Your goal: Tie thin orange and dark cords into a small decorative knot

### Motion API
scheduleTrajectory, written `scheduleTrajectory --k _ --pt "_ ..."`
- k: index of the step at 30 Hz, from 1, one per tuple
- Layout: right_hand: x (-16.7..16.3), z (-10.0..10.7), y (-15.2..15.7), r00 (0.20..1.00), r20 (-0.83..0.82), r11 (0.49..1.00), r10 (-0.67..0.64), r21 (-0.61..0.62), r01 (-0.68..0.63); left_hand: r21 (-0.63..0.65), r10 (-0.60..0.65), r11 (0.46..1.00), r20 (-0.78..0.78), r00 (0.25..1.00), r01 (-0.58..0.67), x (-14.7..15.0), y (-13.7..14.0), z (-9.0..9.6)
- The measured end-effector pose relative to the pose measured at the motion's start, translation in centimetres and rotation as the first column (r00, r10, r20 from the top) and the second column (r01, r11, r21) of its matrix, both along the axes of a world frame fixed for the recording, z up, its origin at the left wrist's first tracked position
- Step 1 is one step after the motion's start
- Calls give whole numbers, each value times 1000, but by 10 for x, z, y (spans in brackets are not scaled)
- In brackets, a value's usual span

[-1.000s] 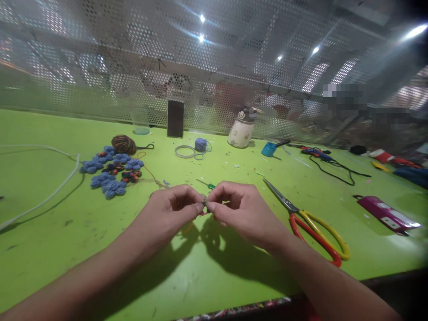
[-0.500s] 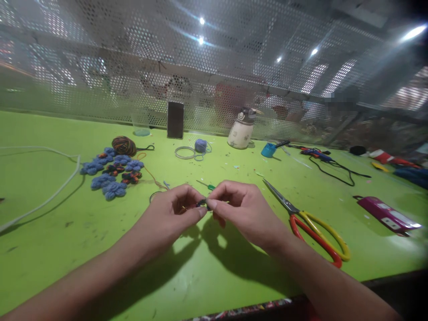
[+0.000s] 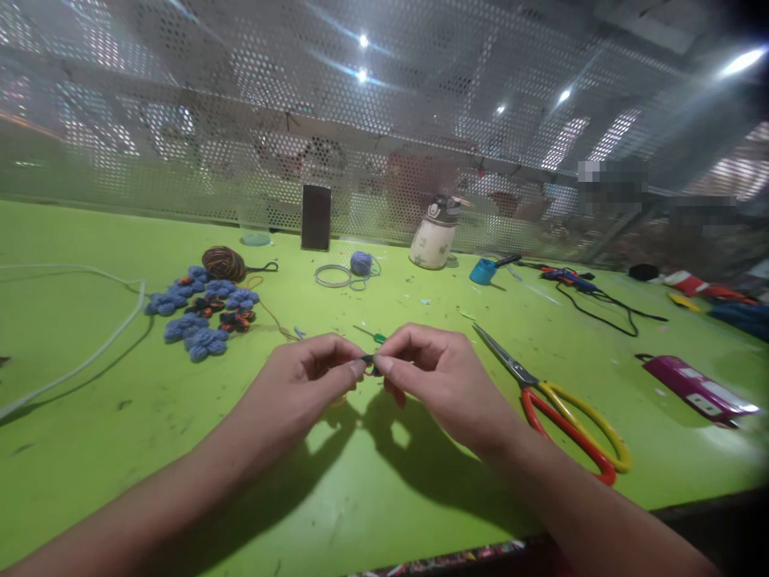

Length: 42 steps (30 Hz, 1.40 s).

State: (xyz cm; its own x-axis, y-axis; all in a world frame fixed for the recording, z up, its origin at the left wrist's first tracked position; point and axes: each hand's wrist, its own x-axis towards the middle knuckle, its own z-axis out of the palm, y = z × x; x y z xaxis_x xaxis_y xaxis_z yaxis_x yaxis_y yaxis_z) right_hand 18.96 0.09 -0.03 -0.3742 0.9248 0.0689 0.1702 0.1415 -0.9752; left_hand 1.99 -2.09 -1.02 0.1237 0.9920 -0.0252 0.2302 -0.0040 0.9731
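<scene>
Pinching a small dark thing (image 3: 368, 359), maybe yarn, tight in the grip of both left hand (image 3: 309, 369) and right hand (image 3: 436, 365), up over the green desk (image 3: 360, 497), now looking straighter than a moment ago, so likely still being shaped.

Dk piece (image 3: 369, 360); lime-grn tbl (image 3: 336, 513); scissor handles (image 3: 572, 433) red/yel.

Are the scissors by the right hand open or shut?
Shut: the scissors, lying beyond the right hand, show their blades together, tapering to a single tip.
</scene>
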Motion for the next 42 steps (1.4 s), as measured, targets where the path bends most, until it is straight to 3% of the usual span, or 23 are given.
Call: scheduleTrajectory --k 23,33,42 --pt "1 -1 1 999 19 999 43 -19 -43 36 -39 999 -34 999 40 -2 0 0" --pt "-1 0 0 999 20 997 30 -69 -28 -31 -22 999 45 999 24 0 0 -2" --pt "-3 0 0 1000 -8 997 29 -74 -29 -41 -9 999 22 1000 10 -1 1 -2"
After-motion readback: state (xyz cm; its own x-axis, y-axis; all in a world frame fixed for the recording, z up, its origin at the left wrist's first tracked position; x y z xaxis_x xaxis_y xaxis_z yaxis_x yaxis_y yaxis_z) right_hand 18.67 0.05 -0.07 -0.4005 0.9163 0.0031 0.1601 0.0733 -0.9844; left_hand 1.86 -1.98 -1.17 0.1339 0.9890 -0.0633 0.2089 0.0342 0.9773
